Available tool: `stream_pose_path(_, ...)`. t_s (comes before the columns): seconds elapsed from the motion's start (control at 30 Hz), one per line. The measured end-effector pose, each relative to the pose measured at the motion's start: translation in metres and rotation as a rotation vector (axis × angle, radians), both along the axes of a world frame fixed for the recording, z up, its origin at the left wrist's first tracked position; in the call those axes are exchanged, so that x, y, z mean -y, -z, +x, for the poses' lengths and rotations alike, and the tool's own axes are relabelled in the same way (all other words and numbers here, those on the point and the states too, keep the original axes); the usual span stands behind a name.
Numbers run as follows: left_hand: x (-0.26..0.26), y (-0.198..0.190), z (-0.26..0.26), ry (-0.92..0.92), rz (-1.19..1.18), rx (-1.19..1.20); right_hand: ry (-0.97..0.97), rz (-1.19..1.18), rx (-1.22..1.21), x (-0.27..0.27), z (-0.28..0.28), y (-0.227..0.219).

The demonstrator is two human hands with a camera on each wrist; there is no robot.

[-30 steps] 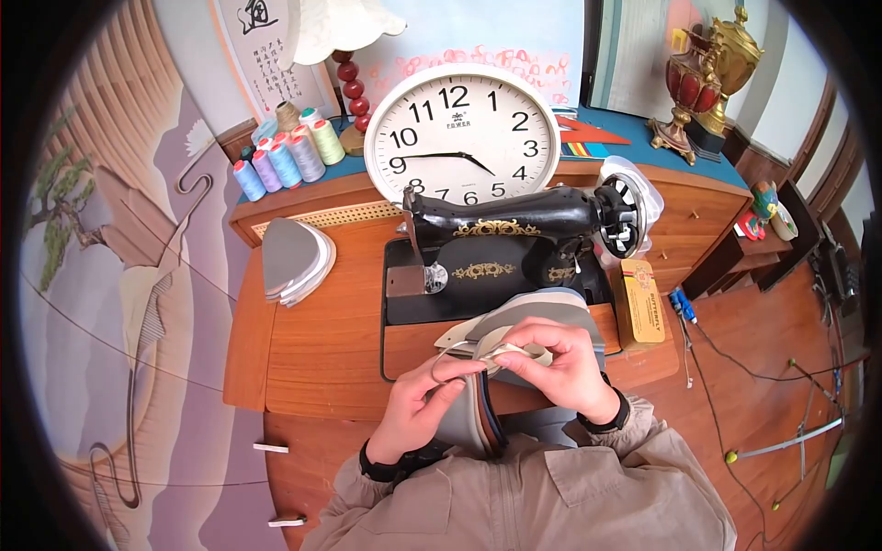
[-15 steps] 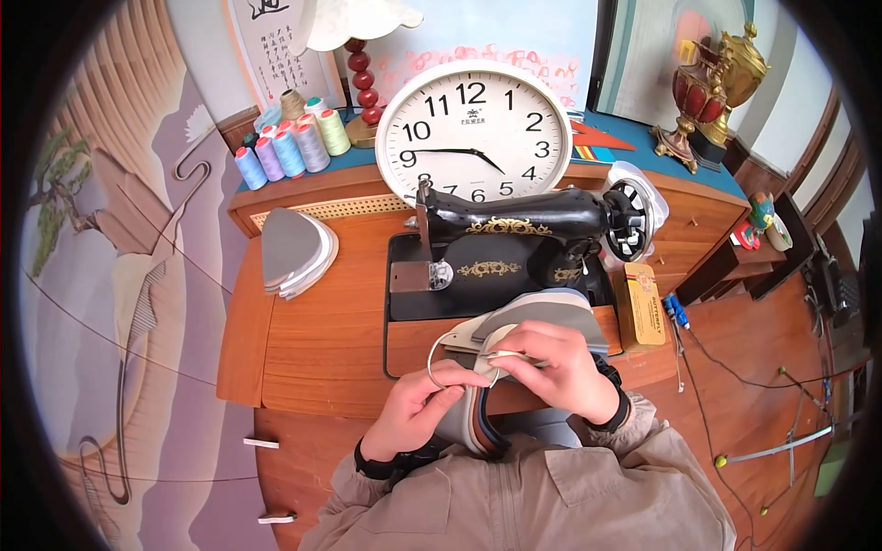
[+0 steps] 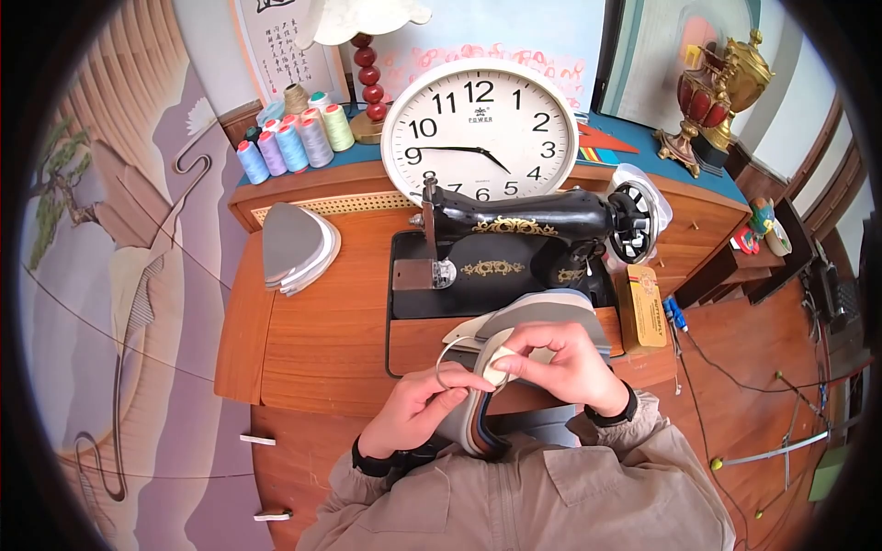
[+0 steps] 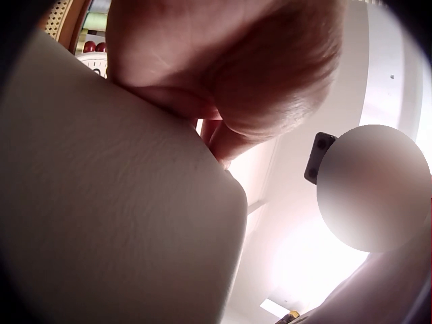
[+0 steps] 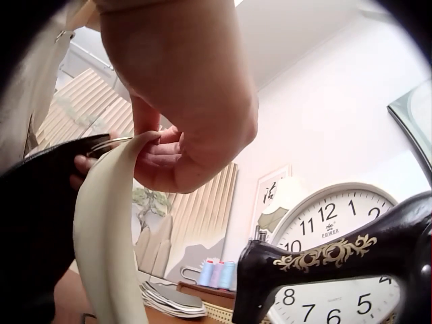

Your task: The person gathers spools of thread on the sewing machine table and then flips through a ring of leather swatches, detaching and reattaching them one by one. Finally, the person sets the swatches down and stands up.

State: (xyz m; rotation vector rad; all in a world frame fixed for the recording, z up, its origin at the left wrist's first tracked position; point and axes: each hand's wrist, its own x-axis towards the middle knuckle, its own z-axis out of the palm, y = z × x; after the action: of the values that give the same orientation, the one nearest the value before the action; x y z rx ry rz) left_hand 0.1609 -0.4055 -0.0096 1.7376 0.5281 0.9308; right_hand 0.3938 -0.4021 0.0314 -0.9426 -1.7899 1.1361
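Far left of the grip, on the brown wooden tabletop [image 3: 322, 340], lies a stack of grey and white rounded flat pieces [image 3: 294, 241]. Nearer, the left hand [image 3: 411, 407] pinches a thin silvery metal ring [image 3: 439, 362]. Between the hands hangs a bundle of grey, brown and black sheet pieces [image 3: 474, 421], apparently strung on the ring. The right hand [image 3: 564, 369] pinches the end of a cream sheet piece [image 3: 497, 370] beside the ring; whether the ring passes through it cannot be told. Just beyond lies a second pile of grey and cream pieces [image 3: 542, 318]; farther right, a yellow printed box [image 3: 645, 308]. Probable step: fitting the cream piece to the ring. Next move calls for: steady ring, aligned edge, controlled feed.
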Motion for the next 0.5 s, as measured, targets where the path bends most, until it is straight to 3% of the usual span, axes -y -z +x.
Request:
stream_pose_path(0.33, 0.000, 0.003, 0.009, -0.044, 0.014, 0.014, 0.029, 0.130, 0.049, 0.002, 0.008, 0.008)
stream_pose_path(0.4, 0.000, 0.001, 0.011, -0.047, 0.012, 0.019, 0.069, 0.087, -0.069, 0.003, 0.009, 0.011)
stream_pose_path(0.5, 0.000, 0.001, 0.013, -0.053, 0.008, 0.021, 0.040, 0.115, -0.049, 0.003, 0.014, 0.010)
